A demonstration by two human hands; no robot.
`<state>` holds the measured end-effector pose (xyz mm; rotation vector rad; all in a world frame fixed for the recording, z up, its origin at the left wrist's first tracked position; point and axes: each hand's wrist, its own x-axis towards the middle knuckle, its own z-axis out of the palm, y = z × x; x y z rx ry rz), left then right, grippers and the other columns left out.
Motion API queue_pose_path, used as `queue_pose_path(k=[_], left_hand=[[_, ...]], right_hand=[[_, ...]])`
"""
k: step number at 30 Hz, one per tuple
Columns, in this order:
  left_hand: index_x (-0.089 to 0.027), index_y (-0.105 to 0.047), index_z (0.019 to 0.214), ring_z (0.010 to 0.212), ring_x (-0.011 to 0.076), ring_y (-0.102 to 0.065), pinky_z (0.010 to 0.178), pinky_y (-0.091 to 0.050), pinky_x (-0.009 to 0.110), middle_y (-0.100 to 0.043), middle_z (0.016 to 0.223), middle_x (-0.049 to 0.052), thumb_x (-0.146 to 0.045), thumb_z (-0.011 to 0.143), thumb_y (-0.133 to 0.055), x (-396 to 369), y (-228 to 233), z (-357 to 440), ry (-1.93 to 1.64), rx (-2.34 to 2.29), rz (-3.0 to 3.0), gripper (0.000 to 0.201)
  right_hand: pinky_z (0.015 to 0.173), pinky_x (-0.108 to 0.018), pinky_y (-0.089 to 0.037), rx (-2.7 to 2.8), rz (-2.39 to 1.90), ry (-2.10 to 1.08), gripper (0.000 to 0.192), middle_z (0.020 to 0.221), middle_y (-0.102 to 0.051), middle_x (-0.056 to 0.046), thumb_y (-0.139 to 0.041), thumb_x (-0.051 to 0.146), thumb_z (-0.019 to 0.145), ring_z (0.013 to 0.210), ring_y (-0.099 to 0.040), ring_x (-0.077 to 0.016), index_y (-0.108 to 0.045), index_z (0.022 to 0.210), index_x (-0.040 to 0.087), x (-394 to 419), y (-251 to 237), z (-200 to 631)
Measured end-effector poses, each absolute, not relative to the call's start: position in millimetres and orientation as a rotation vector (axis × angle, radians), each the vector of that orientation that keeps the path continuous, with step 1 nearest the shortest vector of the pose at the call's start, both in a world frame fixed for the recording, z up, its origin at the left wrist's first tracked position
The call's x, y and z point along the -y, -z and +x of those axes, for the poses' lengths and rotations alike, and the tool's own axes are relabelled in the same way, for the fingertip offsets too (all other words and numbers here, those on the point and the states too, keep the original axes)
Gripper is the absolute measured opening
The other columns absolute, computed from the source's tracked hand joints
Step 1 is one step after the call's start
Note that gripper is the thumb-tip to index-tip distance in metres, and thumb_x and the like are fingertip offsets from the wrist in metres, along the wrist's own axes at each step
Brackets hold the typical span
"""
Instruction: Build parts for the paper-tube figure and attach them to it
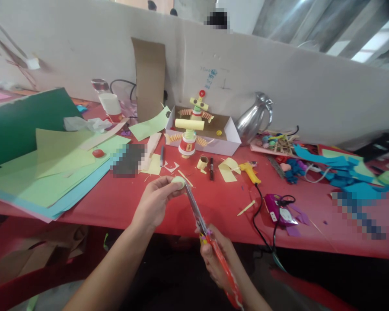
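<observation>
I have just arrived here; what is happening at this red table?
A person's left hand pinches a pale-green round piece, and the right hand holds red-handled scissors with their tips at its edge; whether they are cutting is unclear. Beyond, two figures with pleated arms stand at an open white box. A yellow glue gun lies to their right.

Green board point(35, 114), 9 o'clock: cut by left edge. Dark patch point(128, 160), 9 o'clock, further in: pixelated, unidentifiable. Scissors point(194, 206), 6 o'clock: grip partly hidden by right hand point(212, 262).
</observation>
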<state>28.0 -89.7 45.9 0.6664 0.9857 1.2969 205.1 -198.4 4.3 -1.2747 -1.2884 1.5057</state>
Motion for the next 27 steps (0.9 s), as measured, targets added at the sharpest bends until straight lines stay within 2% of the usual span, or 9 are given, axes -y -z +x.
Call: queue_pose_path(k=[6, 13, 19, 27], left_hand=[[-0.013, -0.069, 0.069, 0.071, 0.0149, -0.069, 0.076, -0.057, 0.028, -0.071, 0.071, 0.004, -0.023, 0.064, -0.084, 90, -44, 27, -1.318, -0.974, 0.655, 0.018], [-0.013, -0.069, 0.069, 0.07, 0.0138, -0.068, 0.075, -0.056, 0.027, -0.071, 0.071, 0.004, -0.023, 0.062, -0.085, 94, -44, 26, -1.247, -0.993, 0.681, 0.021], [-0.013, -0.069, 0.069, 0.069, 0.0134, -0.067, 0.078, -0.055, 0.028, -0.071, 0.071, 0.003, -0.026, 0.063, -0.084, 99, -44, 27, -1.197, -1.024, 0.742, 0.022], [-0.014, -0.069, 0.071, 0.073, 0.0124, -0.066, 0.081, -0.053, 0.027, -0.071, 0.073, 0.003, -0.029, 0.068, -0.082, 104, -41, 26, -1.139, -1.009, 0.822, 0.02]], right_hand=[[0.038, -0.019, -0.017, 1.293, -1.266, -1.514, 0.056, 0.06, -0.031, 0.007, -0.052, 0.073, 0.084, 0.045, -0.021, -0.0058, -0.057, 0.108, 0.022, 201, -4, 207], [0.039, -0.02, -0.022, 1.24, -1.222, -1.587, 0.059, 0.072, -0.044, 0.001, -0.05, 0.073, 0.086, 0.048, -0.027, -0.0069, -0.056, 0.114, 0.022, 204, -14, 208], [0.041, -0.02, -0.024, 1.244, -1.106, -1.668, 0.06, 0.072, -0.041, 0.003, -0.048, 0.071, 0.088, 0.05, -0.027, -0.0066, -0.051, 0.121, 0.021, 201, -14, 211], [0.042, -0.019, -0.023, 1.234, -1.111, -1.64, 0.05, 0.071, -0.039, 0.005, -0.048, 0.064, 0.093, 0.05, -0.028, -0.0061, -0.05, 0.118, 0.021, 202, -8, 212]])
